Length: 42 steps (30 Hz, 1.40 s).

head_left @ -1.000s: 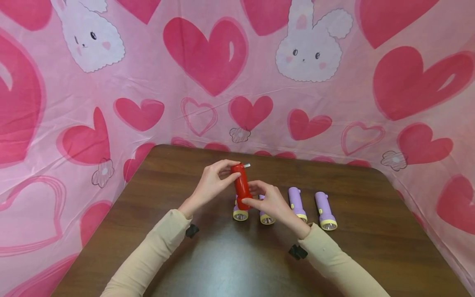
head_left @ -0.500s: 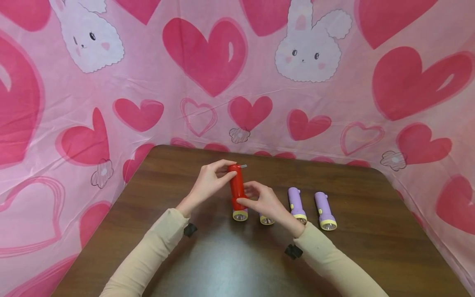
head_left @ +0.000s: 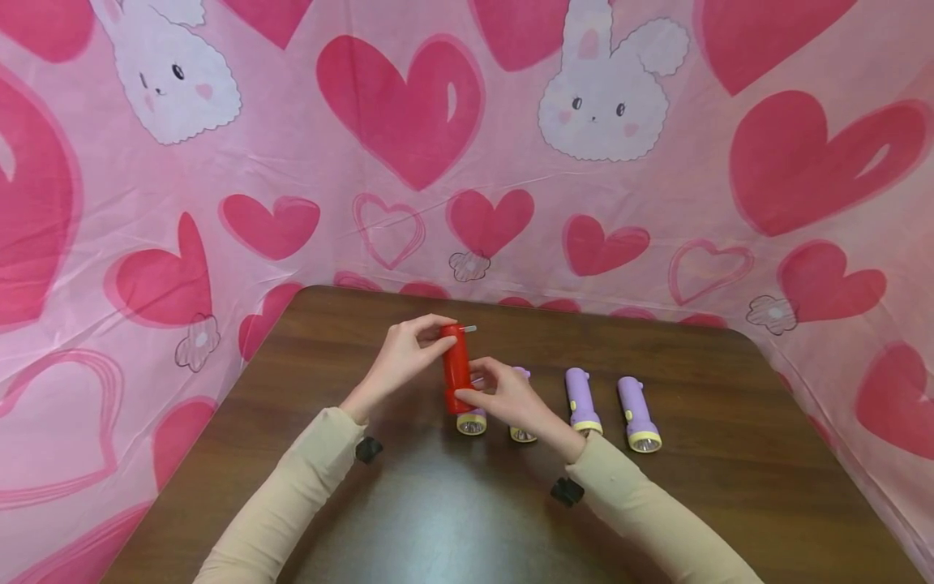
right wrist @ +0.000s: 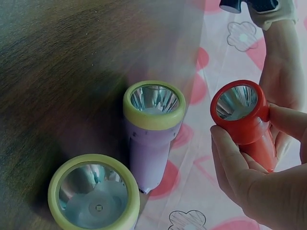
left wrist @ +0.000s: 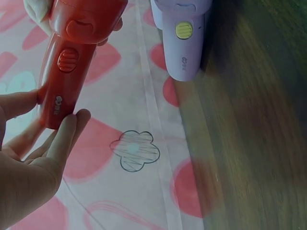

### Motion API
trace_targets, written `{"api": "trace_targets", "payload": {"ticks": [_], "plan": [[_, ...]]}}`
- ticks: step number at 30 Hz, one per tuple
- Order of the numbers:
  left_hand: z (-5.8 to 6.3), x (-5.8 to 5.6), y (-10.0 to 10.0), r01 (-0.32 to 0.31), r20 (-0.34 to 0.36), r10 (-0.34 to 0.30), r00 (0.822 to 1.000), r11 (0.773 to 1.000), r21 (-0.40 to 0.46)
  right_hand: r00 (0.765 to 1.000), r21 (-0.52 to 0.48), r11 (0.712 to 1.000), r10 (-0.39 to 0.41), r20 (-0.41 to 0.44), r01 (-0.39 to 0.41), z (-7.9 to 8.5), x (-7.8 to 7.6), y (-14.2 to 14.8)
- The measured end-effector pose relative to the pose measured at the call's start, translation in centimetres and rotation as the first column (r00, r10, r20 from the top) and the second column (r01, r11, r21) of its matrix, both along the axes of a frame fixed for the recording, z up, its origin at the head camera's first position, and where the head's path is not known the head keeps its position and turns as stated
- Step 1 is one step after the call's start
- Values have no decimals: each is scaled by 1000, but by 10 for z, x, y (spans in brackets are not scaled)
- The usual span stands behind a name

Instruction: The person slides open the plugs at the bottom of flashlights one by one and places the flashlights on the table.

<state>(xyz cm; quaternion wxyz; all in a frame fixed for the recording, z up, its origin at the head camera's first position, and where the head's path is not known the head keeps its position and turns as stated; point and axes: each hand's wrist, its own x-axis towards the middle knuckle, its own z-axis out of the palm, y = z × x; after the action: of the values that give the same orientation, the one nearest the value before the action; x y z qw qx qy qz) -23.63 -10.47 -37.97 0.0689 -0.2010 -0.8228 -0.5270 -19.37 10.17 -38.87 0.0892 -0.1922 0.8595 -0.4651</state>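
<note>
A big pink cloth (head_left: 292, 146) with hearts hangs behind a brown desk (head_left: 409, 519), where four purple flashlights (head_left: 638, 410) lie in a row. The left hand (head_left: 400, 357) and right hand (head_left: 513, 403) hold a red flashlight (head_left: 456, 365) above the desk, fingers pinching both ends

Glossy plast. red flashlight (head_left: 456, 367), smooth wd. table (head_left: 423, 519)

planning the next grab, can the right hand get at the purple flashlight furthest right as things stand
Probably not while the right hand is gripping the red flashlight. With its fingers free, likely yes: nothing covers that purple flashlight.
</note>
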Motion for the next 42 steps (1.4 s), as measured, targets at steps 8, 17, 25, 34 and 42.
{"api": "trace_targets", "payload": {"ticks": [8,17,25,34,42], "plan": [[-2,-3,-8,-3,33,5,999,999,-36,1000,3,1000,24,-19,-24,0,-2,-7],[-5,-5,-16,-17,55,20,998,998,-66,1000,29,1000,8,0,-9,-4,-5,-17],[-7,-8,-22,-20,68,26,997,996,-88,999,54,999,-4,46,1,-3,-7,-23],[-8,-10,-28,-32,89,41,995,995,-94,996,44,999,8,93,-13,-5,-11,-33],[-14,-13,-33,-33,104,45,994,993,-113,989,12,999,30,148,-32,-9,-14,-40]]}}
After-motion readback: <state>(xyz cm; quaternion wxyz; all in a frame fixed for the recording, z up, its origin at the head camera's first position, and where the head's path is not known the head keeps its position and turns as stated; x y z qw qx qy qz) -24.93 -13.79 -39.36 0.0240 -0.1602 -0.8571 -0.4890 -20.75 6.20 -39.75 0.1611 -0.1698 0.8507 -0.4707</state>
